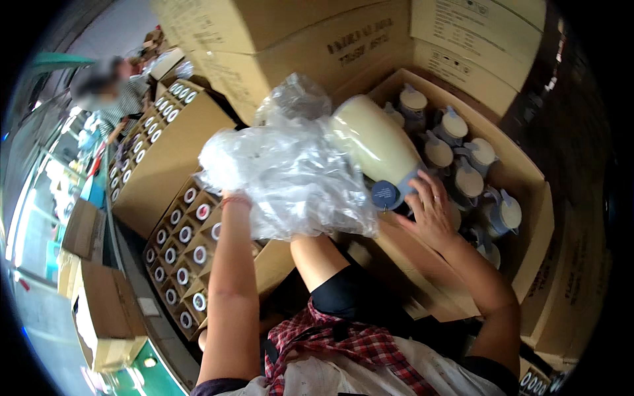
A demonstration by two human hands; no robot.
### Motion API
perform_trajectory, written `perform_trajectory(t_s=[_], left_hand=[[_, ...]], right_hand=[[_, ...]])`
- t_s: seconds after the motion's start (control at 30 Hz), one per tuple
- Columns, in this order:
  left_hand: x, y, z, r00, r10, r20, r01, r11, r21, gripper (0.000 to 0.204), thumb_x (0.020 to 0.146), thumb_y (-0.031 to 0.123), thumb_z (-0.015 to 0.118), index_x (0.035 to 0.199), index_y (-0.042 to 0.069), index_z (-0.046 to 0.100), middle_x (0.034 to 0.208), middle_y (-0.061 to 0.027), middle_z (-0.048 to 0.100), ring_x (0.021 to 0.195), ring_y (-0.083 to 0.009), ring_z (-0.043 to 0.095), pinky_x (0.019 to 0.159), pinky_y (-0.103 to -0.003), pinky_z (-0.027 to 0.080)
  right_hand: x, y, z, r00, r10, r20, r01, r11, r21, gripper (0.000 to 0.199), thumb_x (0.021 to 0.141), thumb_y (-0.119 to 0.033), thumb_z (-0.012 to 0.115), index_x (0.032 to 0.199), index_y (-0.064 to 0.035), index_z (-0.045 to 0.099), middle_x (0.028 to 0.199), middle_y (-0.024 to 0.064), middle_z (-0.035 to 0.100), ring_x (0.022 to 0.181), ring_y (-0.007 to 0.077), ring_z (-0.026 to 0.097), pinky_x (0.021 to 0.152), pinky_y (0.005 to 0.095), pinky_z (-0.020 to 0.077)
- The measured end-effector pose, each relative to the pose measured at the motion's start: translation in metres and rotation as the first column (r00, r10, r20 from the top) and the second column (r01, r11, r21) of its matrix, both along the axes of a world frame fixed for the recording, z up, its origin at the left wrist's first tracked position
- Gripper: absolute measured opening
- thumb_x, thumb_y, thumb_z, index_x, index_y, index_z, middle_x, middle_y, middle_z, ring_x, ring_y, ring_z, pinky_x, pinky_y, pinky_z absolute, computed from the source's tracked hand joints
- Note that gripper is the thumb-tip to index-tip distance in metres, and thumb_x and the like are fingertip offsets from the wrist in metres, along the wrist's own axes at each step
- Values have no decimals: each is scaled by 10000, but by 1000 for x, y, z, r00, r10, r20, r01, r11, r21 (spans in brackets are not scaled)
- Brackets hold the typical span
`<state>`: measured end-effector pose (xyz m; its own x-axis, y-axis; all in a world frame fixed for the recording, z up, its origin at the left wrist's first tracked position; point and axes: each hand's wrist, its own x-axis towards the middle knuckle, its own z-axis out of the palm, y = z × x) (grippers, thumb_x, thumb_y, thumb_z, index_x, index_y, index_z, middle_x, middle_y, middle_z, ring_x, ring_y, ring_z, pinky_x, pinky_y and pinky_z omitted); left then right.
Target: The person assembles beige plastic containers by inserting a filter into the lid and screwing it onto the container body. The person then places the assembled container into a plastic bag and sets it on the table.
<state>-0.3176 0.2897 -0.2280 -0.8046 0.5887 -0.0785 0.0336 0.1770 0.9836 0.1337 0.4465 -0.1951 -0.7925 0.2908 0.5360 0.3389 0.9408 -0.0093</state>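
My right hand (430, 210) grips the grey-blue end of a cream thermos jug (375, 140), fingers bent over its side. The jug lies tilted, its far end up and to the left, and a dark blue round tag (385, 195) is beside its lower end. Clear plastic bags (297, 175) lie bunched against the jug's left side. My left hand (229, 188) reaches into this plastic, which hides its fingers. Under and beyond my right hand, an open carton (528, 173) holds several upright jugs (468, 181) with beige round tops and grey-blue handles.
To the left, a divided carton (191, 261) holds several items with white round tops, and another (148, 132) stands behind it. Tall closed cartons (330, 43) rise at the far side. A co-worker in a striped top (135, 96) is at the far left.
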Motion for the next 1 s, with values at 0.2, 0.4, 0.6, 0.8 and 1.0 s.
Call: perform_trajectory(t_s=[0.2, 0.4, 0.6, 0.8, 1.0], left_hand=[[-36, 36, -19, 986, -97, -134, 61, 966, -251, 388, 828, 160, 660, 1183, 38, 565, 1086, -84, 618, 967, -204, 610, 801, -346, 512], [-74, 94, -52, 890, -304, -340, 69, 827, -558, 370, 844, 170, 644, 1182, 42, 565, 1078, -80, 619, 960, -203, 613, 793, -345, 515], [-85, 116, -102, 800, -503, -327, 66, 616, -785, 353, 860, 180, 629, 1181, 47, 565, 1071, -77, 620, 953, -202, 616, 785, -345, 517], [-99, 112, -126, 762, -601, -239, 116, 491, -863, 338, 876, 190, 614, 1180, 51, 565, 1063, -74, 622, 945, -201, 618, 777, -344, 520], [-113, 114, -134, 738, -642, -206, 126, 432, -893, 322, 892, 199, 598, 1179, 56, 565, 1056, -70, 623, 938, -200, 621, 769, -343, 523]], right_hand=[[-6, 33, -6, 961, -183, -206, 92, 917, -388, 942, 673, -237, 830, 1422, -69, 285, 1497, 186, 243, 1353, 407, 299, 1093, 495, 309], [8, 47, -26, 903, -273, -331, -181, 457, -871, 984, 707, -221, 806, 1485, -95, 218, 1485, 193, 269, 1355, 342, 317, 1102, 471, 276], [39, 48, -8, 842, -298, -450, 8, 841, -541, 978, 670, -385, 808, 1439, -54, 303, 1423, 169, 374, 1282, 330, 401, 1046, 474, 354], [236, 97, -111, 787, -434, -439, 355, 900, -253, 593, 927, -453, 410, 1268, 30, 467, 1291, 209, 489, 1174, 330, 496, 947, 447, 429], [287, 108, -140, 629, -737, -246, 771, 632, 78, 425, 916, -375, 484, 1108, -4, 555, 1063, 147, 576, 1029, 293, 541, 832, 414, 454]])
